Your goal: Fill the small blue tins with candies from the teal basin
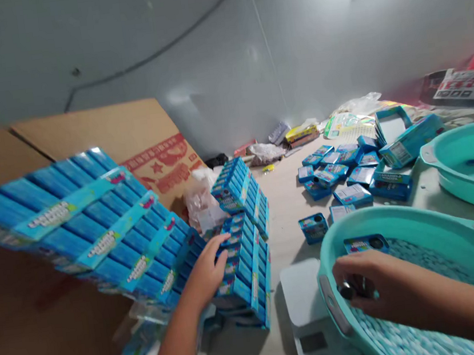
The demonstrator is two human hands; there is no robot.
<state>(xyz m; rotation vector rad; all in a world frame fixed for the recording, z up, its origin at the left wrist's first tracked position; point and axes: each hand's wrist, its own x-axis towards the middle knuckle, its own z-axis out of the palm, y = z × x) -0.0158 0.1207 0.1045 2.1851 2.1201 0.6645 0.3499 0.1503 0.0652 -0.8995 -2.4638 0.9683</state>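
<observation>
Your left hand (206,276) lies flat on the blue packs (243,269): printed card under clear film, glossy, catching light. Loose small boxes (349,175) far right: same card, less shine. Carton (128,133) far left: brown cardboard, matt, red print. Near basin (397,218) and far basin (455,165): teal plastic, smooth, soft sheen. Scale (305,307): white plastic, smooth, near matt. Your right hand (374,290) pinches a small piece (346,289), bright, metallic-looking. Bags (266,152) by the wall: thin clear plastic, crumpled. Tabletop (284,206): pale, smooth, matt.

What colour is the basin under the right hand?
Teal; the basin shows best in the head view.
</observation>
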